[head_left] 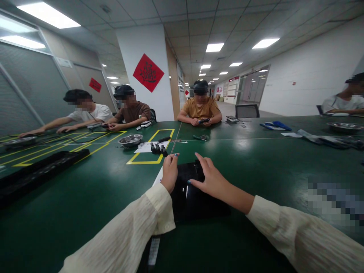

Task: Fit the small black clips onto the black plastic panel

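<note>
My left hand (pixel 170 172) is closed, fingers curled and thumb pressed near the fingertips; whatever it pinches is too small or hidden to name. Across from it, my right hand (pixel 212 178) is open, thumb and forefinger spread apart beside a small black piece (pixel 200 171). I cannot tell whether the fingers touch that piece. Beneath both hands lies a glossy black flat panel (pixel 199 206), with light reflecting off it. Part of a white sheet (pixel 158 176) shows at the left wrist.
Several black cylindrical parts (pixel 157 148) stand beyond my left hand, near a metal bowl (pixel 130 140). A long black tray (pixel 42 170) lies at left. Pliers (pixel 201 137) rest farther back. Other people sit around the green table (pixel 264 167), one directly opposite (pixel 200 108).
</note>
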`<state>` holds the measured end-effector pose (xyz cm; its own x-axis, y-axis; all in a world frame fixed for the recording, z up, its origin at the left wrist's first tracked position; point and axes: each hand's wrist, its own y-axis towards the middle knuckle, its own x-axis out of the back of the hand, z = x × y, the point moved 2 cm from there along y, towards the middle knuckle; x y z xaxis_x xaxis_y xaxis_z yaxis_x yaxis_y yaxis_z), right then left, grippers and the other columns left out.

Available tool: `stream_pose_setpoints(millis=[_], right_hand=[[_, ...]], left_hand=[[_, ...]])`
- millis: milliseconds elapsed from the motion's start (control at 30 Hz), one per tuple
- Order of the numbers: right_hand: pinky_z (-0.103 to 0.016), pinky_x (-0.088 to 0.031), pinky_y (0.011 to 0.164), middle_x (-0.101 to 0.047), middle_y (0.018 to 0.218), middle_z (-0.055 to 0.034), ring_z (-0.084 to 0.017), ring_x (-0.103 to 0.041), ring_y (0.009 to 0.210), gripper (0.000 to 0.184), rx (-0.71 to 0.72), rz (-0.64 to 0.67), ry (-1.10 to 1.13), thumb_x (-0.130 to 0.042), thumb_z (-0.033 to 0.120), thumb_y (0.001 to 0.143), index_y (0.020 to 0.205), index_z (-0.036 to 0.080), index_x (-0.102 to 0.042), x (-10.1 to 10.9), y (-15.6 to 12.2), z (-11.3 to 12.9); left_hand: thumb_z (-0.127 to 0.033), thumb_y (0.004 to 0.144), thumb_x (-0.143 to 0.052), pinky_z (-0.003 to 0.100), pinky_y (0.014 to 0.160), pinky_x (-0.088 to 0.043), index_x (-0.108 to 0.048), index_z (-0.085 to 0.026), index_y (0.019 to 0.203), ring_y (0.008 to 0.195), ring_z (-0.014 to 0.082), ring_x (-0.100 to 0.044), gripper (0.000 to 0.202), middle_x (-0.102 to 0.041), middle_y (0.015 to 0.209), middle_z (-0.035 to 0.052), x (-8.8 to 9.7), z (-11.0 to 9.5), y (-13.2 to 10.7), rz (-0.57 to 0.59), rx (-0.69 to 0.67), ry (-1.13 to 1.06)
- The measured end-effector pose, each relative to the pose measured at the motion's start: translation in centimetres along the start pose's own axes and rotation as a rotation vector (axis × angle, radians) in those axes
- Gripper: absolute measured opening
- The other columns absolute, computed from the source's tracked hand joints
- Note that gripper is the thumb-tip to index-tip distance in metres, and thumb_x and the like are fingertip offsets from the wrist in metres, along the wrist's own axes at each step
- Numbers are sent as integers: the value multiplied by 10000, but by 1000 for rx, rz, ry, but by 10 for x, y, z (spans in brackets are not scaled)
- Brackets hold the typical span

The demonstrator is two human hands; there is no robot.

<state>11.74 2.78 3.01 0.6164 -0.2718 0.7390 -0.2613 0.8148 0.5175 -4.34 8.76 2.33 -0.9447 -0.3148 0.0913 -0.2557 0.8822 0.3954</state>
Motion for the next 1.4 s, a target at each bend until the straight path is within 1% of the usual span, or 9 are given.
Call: stream_pose_setpoints(millis=[67,133,233,333,533,767,1000,1233,1400], right_hand=[[-481,-379,928,-381,1261,-180,-297,-414,1144,800,39,-78,-86,-567,452,744,1396,157,-209,9,-13,13],[-488,-362,932,-408,1250,-183,-312,-409,1140,630,165,-74,-182,-501,444,796,1335,157,-345,13,-32,30],[-465,-376,923,-457,1256,-174,-310,-450,1121,528,345,133,-255,-442,465,828,1275,183,-444,5,-63,51],[-505,-355,942,-374,1372,-190,-364,-373,1224,685,277,278,-293,-443,589,790,1357,214,-358,-10,-79,52],[-523,-393,898,-446,1344,-139,-340,-432,1200,548,323,370,-334,-498,503,813,1314,291,-429,-12,-65,20],[-504,-402,924,-464,1333,-116,-329,-468,1177,577,327,331,-324,-658,390,727,1271,296,-490,7,-62,-8],[-505,-404,930,-497,1304,-117,-307,-491,1159,483,328,241,-289,-596,331,789,1260,270,-505,10,-55,-1],[-517,-393,930,-497,1293,-153,-345,-455,1177,528,310,302,-440,-511,494,805,1254,217,-510,-1,-62,16],[-480,-425,899,-470,1304,-190,-334,-464,1172,588,349,298,-553,-544,514,778,1272,201,-483,-4,-53,6]], left_hand=[[-325,804,-452,297,857,-383,-581,-169,840,924,177,-527,205,-586,886,28,1,1,1,-20,17,-19],[-315,810,-434,289,849,-387,-571,-174,845,920,173,-528,200,-589,886,22,2,2,3,-41,38,-35],[-317,813,-412,287,809,-399,-559,-178,847,874,171,-529,205,-581,848,13,4,2,5,-58,69,-45],[-303,810,-408,284,790,-403,-558,-182,828,859,170,-530,194,-576,834,10,4,2,4,-44,80,-38],[-293,822,-415,277,801,-400,-556,-190,841,882,166,-534,176,-584,860,10,-3,-1,-4,7,38,-9],[-290,839,-406,272,759,-410,-555,-190,871,863,170,-535,182,-578,853,17,-4,-1,-6,27,32,9],[-295,843,-396,258,665,-401,-553,-183,905,773,163,-521,203,-544,785,9,-3,1,-6,24,63,18],[-273,849,-397,265,707,-398,-555,-180,895,809,162,-520,189,-550,815,17,-4,0,-7,38,61,4],[-260,844,-406,248,654,-385,-558,-179,890,759,154,-510,178,-533,765,4,-4,-2,-8,37,69,5]])
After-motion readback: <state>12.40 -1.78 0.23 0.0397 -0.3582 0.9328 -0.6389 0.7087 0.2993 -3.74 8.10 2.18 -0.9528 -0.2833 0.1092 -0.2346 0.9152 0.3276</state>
